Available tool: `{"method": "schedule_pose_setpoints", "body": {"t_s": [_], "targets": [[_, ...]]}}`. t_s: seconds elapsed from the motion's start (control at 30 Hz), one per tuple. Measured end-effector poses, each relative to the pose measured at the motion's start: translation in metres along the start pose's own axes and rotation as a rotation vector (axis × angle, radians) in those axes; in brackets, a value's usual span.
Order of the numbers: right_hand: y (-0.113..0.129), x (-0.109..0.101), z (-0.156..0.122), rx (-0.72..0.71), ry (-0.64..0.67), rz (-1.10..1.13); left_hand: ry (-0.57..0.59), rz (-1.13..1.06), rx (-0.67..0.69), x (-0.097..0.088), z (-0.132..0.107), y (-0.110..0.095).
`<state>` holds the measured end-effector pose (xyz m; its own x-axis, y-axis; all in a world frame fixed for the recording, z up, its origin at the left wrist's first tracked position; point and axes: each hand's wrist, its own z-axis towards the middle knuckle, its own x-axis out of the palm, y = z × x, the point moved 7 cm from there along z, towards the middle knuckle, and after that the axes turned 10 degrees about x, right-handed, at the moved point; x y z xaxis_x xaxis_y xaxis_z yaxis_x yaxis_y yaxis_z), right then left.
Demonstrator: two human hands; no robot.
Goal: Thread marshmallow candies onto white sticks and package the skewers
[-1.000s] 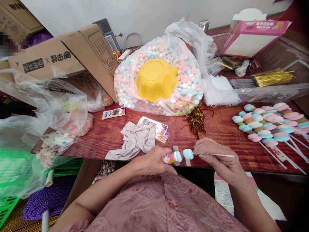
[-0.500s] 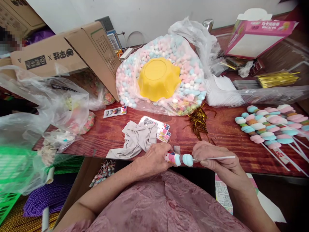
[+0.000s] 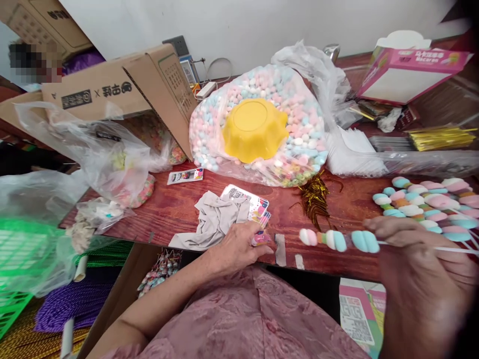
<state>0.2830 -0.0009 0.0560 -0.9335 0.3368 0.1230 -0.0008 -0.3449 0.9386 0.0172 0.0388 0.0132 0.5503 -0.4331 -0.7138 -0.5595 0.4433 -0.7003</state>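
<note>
My right hand [image 3: 430, 264] is closed on the white stick of a marshmallow skewer [image 3: 364, 241]. The skewer lies level above the table edge, with blue, white and pink marshmallows and small greenish and brown pieces between them. At the front edge, my left hand [image 3: 239, 247] pinches a small pink printed wrapper [image 3: 261, 237], partly hidden by the fingers. Just behind it lie a stack of printed cards [image 3: 256, 203] and a crumpled grey cloth [image 3: 220, 219]. Several other marshmallow skewers [image 3: 426, 204] are piled at the right, beyond my right hand.
A large bag of marshmallows [image 3: 303, 114] holds up a yellow bowl [image 3: 254, 129], upside down. Gold tinsel ties [image 3: 315, 199] lie in front. A cardboard box [image 3: 157, 94] and plastic bags [image 3: 108, 149] crowd the left; a clear tray [image 3: 422, 163] with gold ties stands right.
My right hand has moved right with the skewer, whose far end has come out of the wrapper in my left hand. My left hand has stayed near the same place. The view has shifted slightly.
</note>
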Motion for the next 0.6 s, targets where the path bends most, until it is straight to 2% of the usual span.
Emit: {"method": "schedule_pose_setpoints", "body": {"t_s": [0.07,0.1,0.2,0.27,0.37,0.43,0.5,0.6], "targets": [[0.011,0.005,0.004,-0.067,0.061,-0.118,-0.059,-0.013,0.027,-0.008,0.001,-0.002],[0.016,0.016,0.004,-0.114,0.157,-0.204,-0.088,-0.020,0.045,-0.012,0.002,-0.004],[0.027,0.068,-0.008,-0.329,0.543,-0.500,-0.152,-0.068,0.078,-0.020,0.007,-0.012],[0.026,0.099,-0.020,-0.438,0.712,-0.651,-0.175,-0.128,0.085,-0.022,0.010,-0.016],[0.019,0.131,-0.027,-0.453,0.822,-0.740,-0.206,-0.213,0.080,-0.024,0.011,-0.020],[0.014,0.143,-0.029,-0.432,0.875,-0.733,-0.207,-0.284,0.082,-0.024,0.008,-0.021],[0.009,0.148,-0.026,-0.385,0.908,-0.697,-0.205,-0.360,0.113,-0.027,0.003,-0.022],[0.006,0.147,-0.018,-0.317,0.898,-0.606,-0.230,-0.429,0.242,-0.035,-0.007,-0.028]]}}
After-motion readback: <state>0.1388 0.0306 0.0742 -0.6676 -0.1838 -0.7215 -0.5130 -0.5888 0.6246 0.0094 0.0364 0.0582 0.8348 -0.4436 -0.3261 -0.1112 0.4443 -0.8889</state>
